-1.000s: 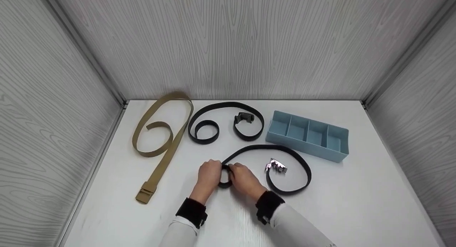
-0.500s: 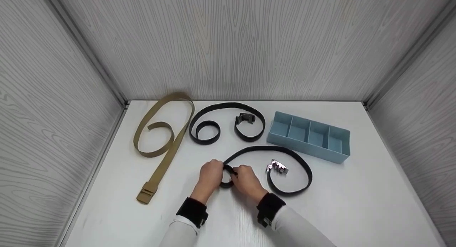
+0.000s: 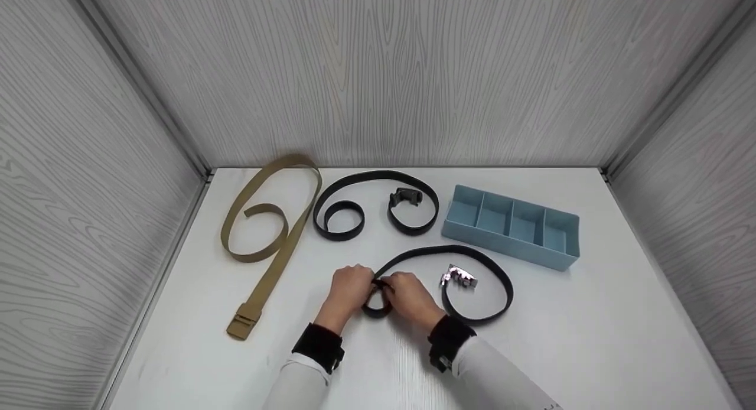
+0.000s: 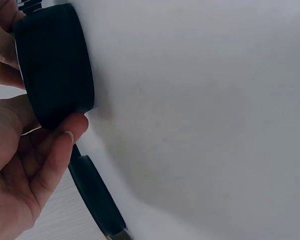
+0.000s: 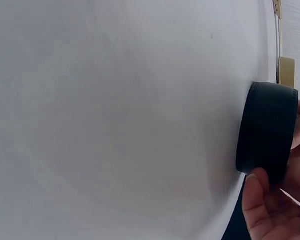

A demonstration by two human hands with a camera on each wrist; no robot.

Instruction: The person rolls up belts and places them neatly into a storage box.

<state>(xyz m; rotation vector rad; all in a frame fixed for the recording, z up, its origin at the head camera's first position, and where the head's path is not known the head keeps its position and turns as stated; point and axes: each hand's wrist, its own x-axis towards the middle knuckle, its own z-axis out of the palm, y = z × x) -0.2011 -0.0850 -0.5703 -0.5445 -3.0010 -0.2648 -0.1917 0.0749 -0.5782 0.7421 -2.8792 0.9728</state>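
Belt [image 3: 472,253] near the desk's front edge: left hand [image 3: 348,286] and right hand [image 3: 407,295] both pinch its coil, keeping it tight.

Bare left hand [image 3: 349,286] and right hand [image 3: 409,296], no gloves or rings seen. White long sleeves on both forearms. Black wrist straps [image 3: 319,347] at both cuffs, wide, matte, boxy; right one [image 3: 447,340] with small pale marking on its side.

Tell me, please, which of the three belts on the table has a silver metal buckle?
The near black belt, whose end both hands roll; the far black belt has a black buckle, the tan belt a tan one.
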